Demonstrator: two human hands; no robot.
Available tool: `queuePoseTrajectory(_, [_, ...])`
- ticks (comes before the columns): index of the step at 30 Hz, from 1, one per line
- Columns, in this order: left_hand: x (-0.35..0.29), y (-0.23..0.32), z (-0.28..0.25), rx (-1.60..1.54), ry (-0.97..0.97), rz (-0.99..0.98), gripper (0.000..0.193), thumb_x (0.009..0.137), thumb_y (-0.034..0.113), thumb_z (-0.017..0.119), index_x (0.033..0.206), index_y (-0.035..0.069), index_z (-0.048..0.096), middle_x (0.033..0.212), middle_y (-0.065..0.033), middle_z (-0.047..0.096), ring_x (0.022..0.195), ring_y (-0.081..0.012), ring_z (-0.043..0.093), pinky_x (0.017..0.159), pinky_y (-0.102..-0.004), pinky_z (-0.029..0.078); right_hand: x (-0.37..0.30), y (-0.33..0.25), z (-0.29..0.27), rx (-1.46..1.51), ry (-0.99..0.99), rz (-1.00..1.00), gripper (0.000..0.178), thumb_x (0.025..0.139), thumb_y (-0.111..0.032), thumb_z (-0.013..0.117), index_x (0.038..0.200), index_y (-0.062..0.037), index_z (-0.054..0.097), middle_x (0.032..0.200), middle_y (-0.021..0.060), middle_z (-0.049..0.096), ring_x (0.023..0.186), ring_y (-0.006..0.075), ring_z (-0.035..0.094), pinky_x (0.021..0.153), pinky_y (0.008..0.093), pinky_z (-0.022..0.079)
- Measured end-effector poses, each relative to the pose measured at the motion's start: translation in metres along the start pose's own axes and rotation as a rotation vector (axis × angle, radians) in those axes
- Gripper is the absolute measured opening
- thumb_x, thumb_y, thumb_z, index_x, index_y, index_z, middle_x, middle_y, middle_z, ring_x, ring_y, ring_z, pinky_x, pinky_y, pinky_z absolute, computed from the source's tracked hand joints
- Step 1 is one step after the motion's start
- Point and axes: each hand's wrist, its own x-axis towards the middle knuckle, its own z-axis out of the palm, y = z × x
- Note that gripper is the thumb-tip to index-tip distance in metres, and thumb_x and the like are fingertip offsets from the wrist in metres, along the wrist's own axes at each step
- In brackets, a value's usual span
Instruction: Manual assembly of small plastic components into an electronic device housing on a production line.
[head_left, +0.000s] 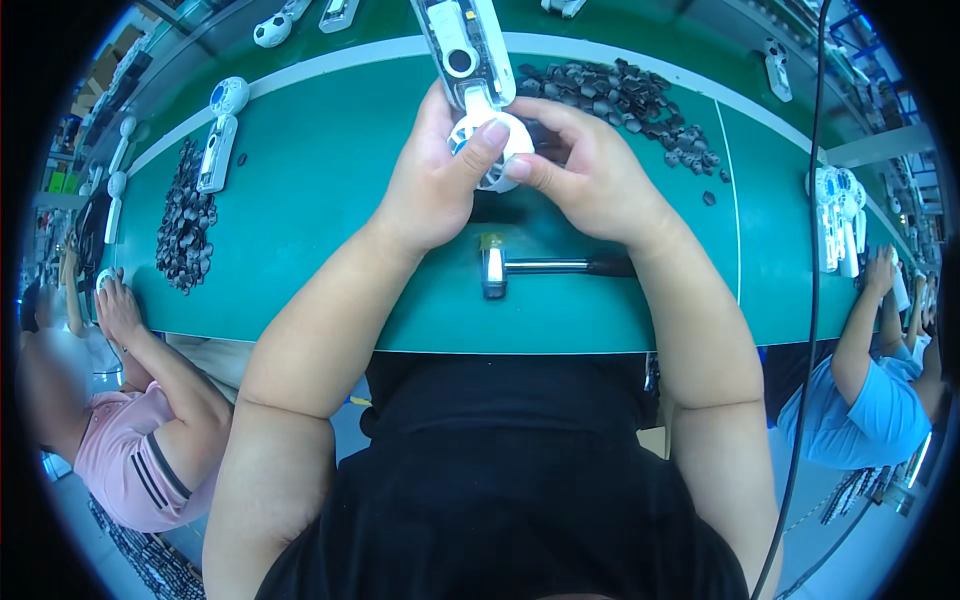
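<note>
Two bare hands hold one white device (508, 148), with its round slotted head between them and its long casing pointing away from the person, above the far part of the green table (330, 235). The fingers of the left hand (428, 180) are closed around the head, thumb on top; those of the right hand (605, 180) are curled in narrowly, the thumb pressing the head's near side. Just nearer the person, a hammer (550, 266) lies crosswise on the table.

Small dark pieces form a long heap (185, 235) on the left and a wider pile (620, 95) at the far right, with a few strays. Beside the left heap lies another white unit (215, 155); more stand clustered (840, 215) at the right end. A thin pale line (738, 230) crosses the table there, and a pale strip (345, 67) borders its far edge.

The room is bluish, with a person in pink (145, 460) seated left, another in light blue (865, 410) right, and a black cable (808, 300) hanging in front.
</note>
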Motion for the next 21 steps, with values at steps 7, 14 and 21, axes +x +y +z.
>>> queuePoseTrajectory(7, [0.004,0.008,-0.013,-0.139,0.065,-0.113,0.063,0.099,0.03,0.066,0.148,0.006,0.035,0.127,-0.0161,0.06,0.113,-0.0275,0.066,0.087,-0.0409,0.061,-0.009,-0.025,-0.076,-0.898,0.158,0.56,0.036,0.094,-0.028,0.075,0.118,-0.0025,0.068,0.091,0.0111,0.072,0.082,0.0235,0.069,0.076,0.0339,0.054])
queuePoseTrajectory(14, [0.008,0.004,-0.011,-0.143,0.102,-0.129,0.065,0.098,0.027,0.069,0.149,0.006,0.034,0.127,-0.0158,0.06,0.115,-0.0278,0.066,0.09,-0.0414,0.061,-0.008,0.002,-0.07,-0.901,-0.048,0.451,0.032,0.09,-0.025,0.079,0.109,-0.002,0.068,0.083,0.0139,0.069,0.078,0.0305,0.067,0.071,0.042,0.052])
queuePoseTrajectory(21, [0.011,0.005,-0.009,-0.151,0.067,-0.086,0.072,0.093,0.028,0.078,0.147,0.004,0.038,0.128,-0.0161,0.062,0.112,-0.0244,0.067,0.09,-0.0402,0.061,-0.013,0.015,-0.07,-0.985,-0.093,0.386,0.027,0.087,-0.021,0.079,0.096,0.0,0.064,0.086,0.0162,0.068,0.08,0.0338,0.065,0.072,0.0435,0.05])
